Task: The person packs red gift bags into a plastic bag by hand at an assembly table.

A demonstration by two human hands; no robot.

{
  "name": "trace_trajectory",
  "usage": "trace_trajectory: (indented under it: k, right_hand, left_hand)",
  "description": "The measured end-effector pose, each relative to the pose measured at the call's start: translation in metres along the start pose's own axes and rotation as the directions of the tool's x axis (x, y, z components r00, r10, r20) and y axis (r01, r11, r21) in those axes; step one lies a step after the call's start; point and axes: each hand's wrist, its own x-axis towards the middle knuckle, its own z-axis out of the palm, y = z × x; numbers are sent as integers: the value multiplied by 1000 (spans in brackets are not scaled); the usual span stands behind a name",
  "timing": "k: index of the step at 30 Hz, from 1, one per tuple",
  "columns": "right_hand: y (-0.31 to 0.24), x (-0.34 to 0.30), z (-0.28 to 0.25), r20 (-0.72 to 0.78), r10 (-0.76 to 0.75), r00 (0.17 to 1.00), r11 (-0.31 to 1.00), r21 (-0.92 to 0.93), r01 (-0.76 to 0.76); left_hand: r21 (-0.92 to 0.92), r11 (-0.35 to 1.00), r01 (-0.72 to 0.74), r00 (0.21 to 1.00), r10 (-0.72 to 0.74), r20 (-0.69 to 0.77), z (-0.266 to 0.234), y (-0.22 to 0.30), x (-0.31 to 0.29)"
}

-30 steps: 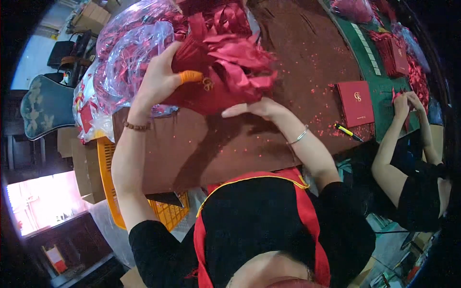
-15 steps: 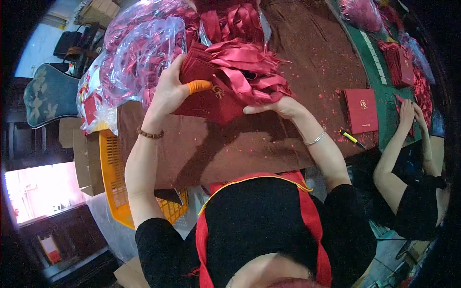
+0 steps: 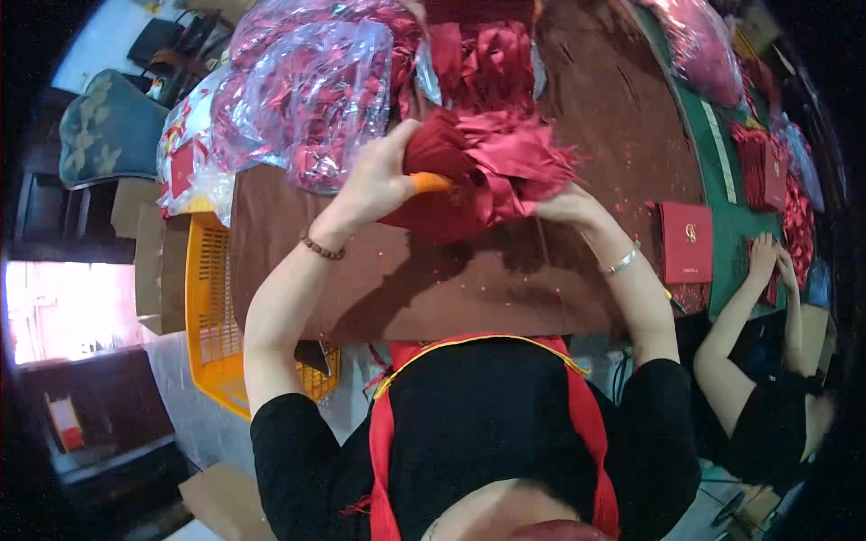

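My left hand (image 3: 379, 185) grips the left side of a fanned stack of flat dark red pieces (image 3: 433, 216), which look like gift bags. Orange wrapping (image 3: 431, 183) covers its thumb. Glossy pinkish-red ribbons (image 3: 519, 167) hang in a loose bunch from the stack's right side. At their lower right, my right hand (image 3: 570, 206) holds the stack, its fingertips hidden under the ribbons. The stack is raised above the brown cloth-covered table (image 3: 379, 293) and casts a shadow on it. Another ribboned bundle (image 3: 483, 63) lies just beyond.
Clear plastic bags of red ribboned goods (image 3: 311, 99) are heaped at the far left. A flat red piece with gold print (image 3: 686, 242) lies on the right. An orange basket (image 3: 212, 307) stands beside the table. On the right, a co-worker's hands (image 3: 765, 257) are at a green table surface (image 3: 722, 284).
Both my hands and the stack have shifted to the right in the view, and the stack is tilted differently. The surroundings have also shifted as the view moved. The grip stays on the stack.
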Motion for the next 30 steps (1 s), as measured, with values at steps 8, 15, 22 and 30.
trace_trajectory:
  k: [8, 15, 22, 30]
  right_hand:
    - [38, -5, 1, 55, -59, 997, 998, -5, 60]
    - [1, 16, 8, 51, 84, 995, 989, -129, -77]
    - [30, 14, 0, 76, 173, 982, 117, 988, -97]
    - [-9, 16, -26, -305, -171, 937, 896, 348, 276]
  left_hand:
    - [9, 1000, 18, 991, -19, 131, -10, 12, -1]
    - [202, 964, -175, 984, 180, -6, -13, 1, 1]
    - [-245, 949, -200, 975, 168, -143, 13, -16, 1]
    - [-978, 210, -8, 970, -237, -59, 89, -32, 12]
